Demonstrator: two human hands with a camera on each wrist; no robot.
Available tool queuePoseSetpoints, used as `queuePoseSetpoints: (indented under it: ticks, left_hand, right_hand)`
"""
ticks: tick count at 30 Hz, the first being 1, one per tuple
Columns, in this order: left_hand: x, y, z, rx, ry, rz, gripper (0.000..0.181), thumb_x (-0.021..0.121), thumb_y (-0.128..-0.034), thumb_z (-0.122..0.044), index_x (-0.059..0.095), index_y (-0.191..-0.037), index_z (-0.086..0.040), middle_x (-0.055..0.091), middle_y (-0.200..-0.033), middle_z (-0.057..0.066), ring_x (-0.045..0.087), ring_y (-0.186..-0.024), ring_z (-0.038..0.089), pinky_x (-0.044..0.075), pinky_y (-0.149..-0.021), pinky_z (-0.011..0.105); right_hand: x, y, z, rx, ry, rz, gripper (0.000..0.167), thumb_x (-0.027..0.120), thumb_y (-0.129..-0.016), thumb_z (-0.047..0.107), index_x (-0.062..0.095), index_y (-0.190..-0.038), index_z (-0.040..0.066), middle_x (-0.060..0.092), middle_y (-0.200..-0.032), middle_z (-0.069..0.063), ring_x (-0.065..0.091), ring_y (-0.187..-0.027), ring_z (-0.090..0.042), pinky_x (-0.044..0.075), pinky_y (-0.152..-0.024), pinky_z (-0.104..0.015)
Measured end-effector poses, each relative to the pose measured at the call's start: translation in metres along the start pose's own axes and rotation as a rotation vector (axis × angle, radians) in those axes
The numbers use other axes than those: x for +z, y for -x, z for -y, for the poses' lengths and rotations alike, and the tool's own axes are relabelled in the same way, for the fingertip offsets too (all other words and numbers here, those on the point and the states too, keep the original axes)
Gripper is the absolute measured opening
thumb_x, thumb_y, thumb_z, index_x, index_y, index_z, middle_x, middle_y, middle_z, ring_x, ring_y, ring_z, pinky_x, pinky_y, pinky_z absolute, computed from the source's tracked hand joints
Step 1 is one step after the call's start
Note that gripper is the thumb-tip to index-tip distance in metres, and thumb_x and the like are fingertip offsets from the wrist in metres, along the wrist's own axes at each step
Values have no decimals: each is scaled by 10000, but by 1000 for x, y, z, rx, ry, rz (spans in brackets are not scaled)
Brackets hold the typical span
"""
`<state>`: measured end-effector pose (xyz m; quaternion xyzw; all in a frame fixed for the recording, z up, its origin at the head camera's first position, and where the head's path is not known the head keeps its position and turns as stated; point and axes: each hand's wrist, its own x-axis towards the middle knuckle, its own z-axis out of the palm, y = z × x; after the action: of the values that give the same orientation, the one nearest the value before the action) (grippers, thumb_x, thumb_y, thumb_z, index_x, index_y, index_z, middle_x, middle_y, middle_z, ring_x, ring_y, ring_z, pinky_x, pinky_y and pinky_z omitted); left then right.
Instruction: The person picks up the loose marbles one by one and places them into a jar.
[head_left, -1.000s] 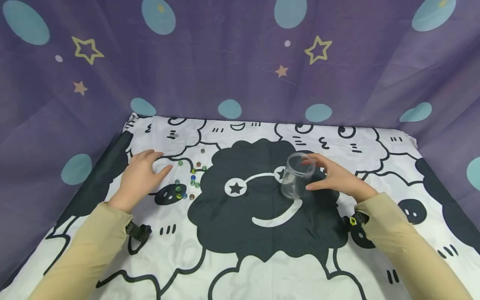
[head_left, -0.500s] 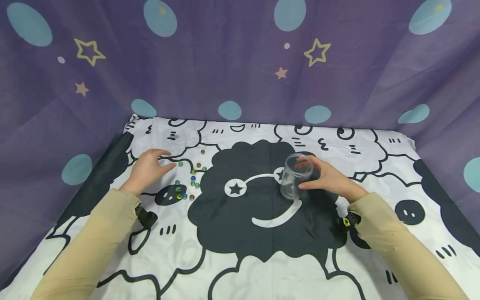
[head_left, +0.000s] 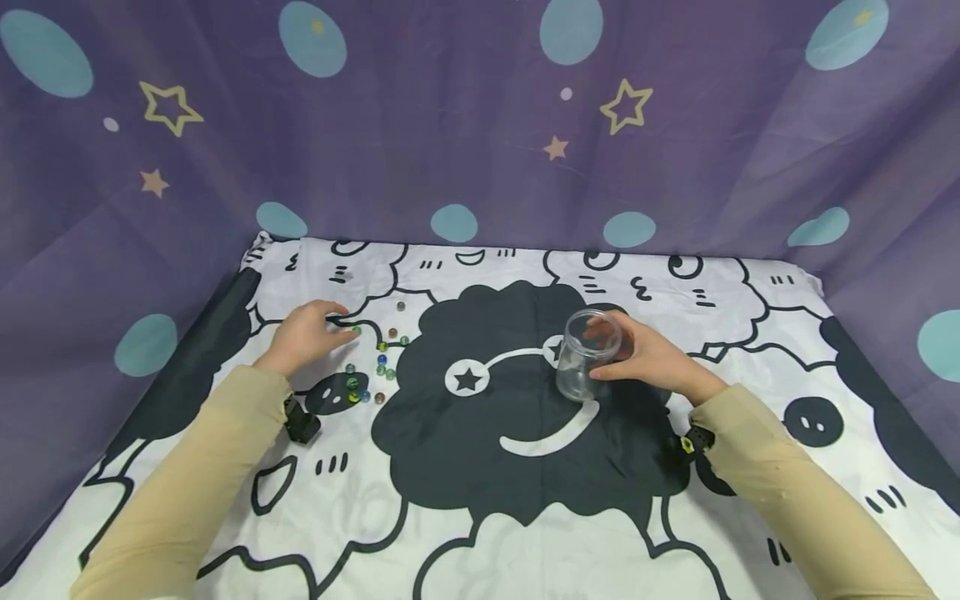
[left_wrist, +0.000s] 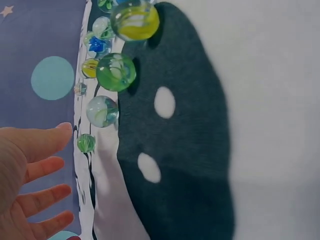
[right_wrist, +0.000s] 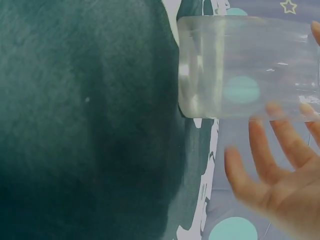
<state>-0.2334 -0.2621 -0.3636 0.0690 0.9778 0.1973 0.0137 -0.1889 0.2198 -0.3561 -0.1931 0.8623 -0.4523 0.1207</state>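
Observation:
My left hand (head_left: 302, 337) is low over the cloth at the left edge of a scatter of small glass marbles. Its thumb reaches close to a green marble (head_left: 356, 331); in the left wrist view the fingers (left_wrist: 47, 200) are spread and hold nothing. Larger there are a yellow-swirled marble (left_wrist: 135, 21) and another green one (left_wrist: 116, 72). On the dark cloud print stands a clear plastic jar (head_left: 576, 375), its mouth upward and no marbles visible inside. My right hand (head_left: 652, 360) holds its right side, thumb in front and fingers behind.
A white cloth with black cartoon prints (head_left: 525, 550) covers the table. Behind and at both sides hangs a purple curtain (head_left: 450, 125). A blue marble (head_left: 382, 359) and a brown marble (head_left: 379, 398) lie among the others, left of the dark print.
My left hand has moved right, bringing its thumb near the green marble. My right hand has shifted slightly left, farther around the jar. The marbles stay where they were.

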Motion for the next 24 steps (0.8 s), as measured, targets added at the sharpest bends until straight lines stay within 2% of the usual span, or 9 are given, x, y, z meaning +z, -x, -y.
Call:
queuePoseSetpoints:
  ticks: [2, 7, 16, 24]
  left_hand:
    - [0, -3, -1, 3, -11, 8, 472, 683, -854, -275, 599, -1204, 31, 556, -1257, 274, 568, -1053, 406, 462, -905, 543]
    - [0, -9, -3, 0, -30, 33, 476, 690, -849, -251, 593, -1210, 43, 548, -1267, 281, 524, -1144, 433, 432, -964, 554]
    - [3, -14, 1, -12, -24, 54, 475, 709, -839, -266, 607, -1197, 29, 566, -1239, 275, 559, -1082, 408, 456, -918, 537]
    - [7, -16, 7, 29, -16, 44, 384, 720, -831, -217, 656, -1115, 32, 585, -1199, 272, 546, -1096, 407, 436, -951, 542]
  right_hand:
    - [0, 0, -1, -3, -12, 3, 707, 790, -768, 136, 410, -1351, 13, 531, -1297, -178, 529, -1181, -343, 482, -945, -464]
    - [-1, 0, -3, -10, -12, -1, 704, 792, -762, 124, 417, -1346, 8, 537, -1288, -174, 543, -1171, -347, 447, -986, -492]
    - [-1, 0, -6, -22, -33, 2, 712, 802, -754, 142, 418, -1339, 10, 535, -1281, -179, 554, -1159, -366, 445, -998, -496]
    - [-2, -1, -5, -12, -25, 11, 707, 803, -751, 147, 425, -1336, 25, 536, -1270, -168, 559, -1150, -358, 451, -988, -502]
